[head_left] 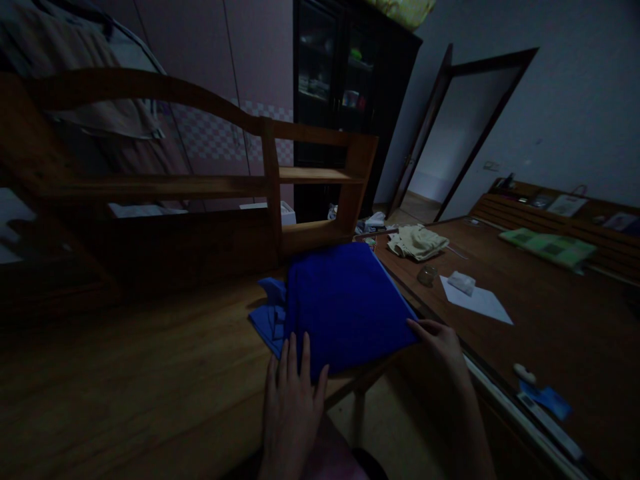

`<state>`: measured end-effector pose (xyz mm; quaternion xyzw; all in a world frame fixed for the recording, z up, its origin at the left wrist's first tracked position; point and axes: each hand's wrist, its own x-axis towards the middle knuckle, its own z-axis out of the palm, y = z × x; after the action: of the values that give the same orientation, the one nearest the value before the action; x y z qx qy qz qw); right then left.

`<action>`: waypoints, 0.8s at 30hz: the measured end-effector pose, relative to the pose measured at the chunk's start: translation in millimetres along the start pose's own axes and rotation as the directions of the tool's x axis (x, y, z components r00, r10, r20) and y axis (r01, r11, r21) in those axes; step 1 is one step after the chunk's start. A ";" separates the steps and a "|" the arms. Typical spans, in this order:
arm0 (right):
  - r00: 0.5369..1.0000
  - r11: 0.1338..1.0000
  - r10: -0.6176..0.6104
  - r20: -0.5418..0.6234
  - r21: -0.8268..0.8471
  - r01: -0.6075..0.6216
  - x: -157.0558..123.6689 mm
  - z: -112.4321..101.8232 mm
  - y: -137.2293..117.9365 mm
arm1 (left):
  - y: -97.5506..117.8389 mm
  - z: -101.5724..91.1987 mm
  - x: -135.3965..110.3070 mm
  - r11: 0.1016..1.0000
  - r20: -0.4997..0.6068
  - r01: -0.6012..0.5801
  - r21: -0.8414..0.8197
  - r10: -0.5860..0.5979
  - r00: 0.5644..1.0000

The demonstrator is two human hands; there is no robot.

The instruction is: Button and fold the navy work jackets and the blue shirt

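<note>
Blue cloth: a folded, deep-blue piece [350, 300] lies flat at the right end of the wooden desk [165, 373], before the small shelf unit [320, 175]; a lighter blue part [271, 319] juts from its left side.
Left hand: open, palm down, fingers extended; the fingertips of this hand [293, 400] rest at the cloth's near left edge, probably to steady or flatten it.
Right hand: thumb and fingers close on the near right corner; this hand [443, 343] appears to pinch the edge, which would keep that side straight and taut.
Placement: the cloth sits within reach of both hands, and the desk presumably serves as a firm, level support.
Neighbouring brown surface: a crumpled beige cloth [417, 242], a white paper sheet [490, 307] and a small white packet [462, 283] lying on the sheet, perhaps set there to weight it.
Glass jar: stands beside the sheet [427, 275]; its contents cannot be made out.
Dark cabinet: glass-fronted [400, 80], with pale stacked items, a green object and a reddish-white one behind the panes, too dim to identify.
White box: partly visible behind the shelf unit [288, 213]; its interior is hidden.
</note>
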<state>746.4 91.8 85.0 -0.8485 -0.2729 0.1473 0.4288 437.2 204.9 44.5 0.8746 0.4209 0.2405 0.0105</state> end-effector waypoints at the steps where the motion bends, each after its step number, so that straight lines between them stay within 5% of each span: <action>1: 1.000 0.999 0.023 -0.001 0.030 -0.023 -0.8 -0.1 0.7 | 0.1 -0.3 0.1 1.000 -0.004 -0.003 -0.004 0.003 1.000; 6: 0.992 0.981 0.123 0.006 0.153 -0.123 -1.7 1.7 6.0 | 1.9 -0.3 0.1 1.000 -0.011 0.017 0.008 -0.017 1.000; 18: 0.997 0.955 0.080 0.001 0.286 -0.076 -4.0 11.5 24.5 | 1.3 -1.8 0.5 1.000 -0.034 0.011 0.016 -0.010 0.999; 24: 0.979 0.900 0.164 0.125 0.388 -0.200 -11.5 2.6 29.8 | 1.0 -1.0 0.6 0.999 -0.010 0.028 0.030 -0.028 1.000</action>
<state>745.9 72.3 59.6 -0.7579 -0.1754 0.2768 0.5641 437.8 204.4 45.9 0.8675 0.4368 0.2380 -0.0012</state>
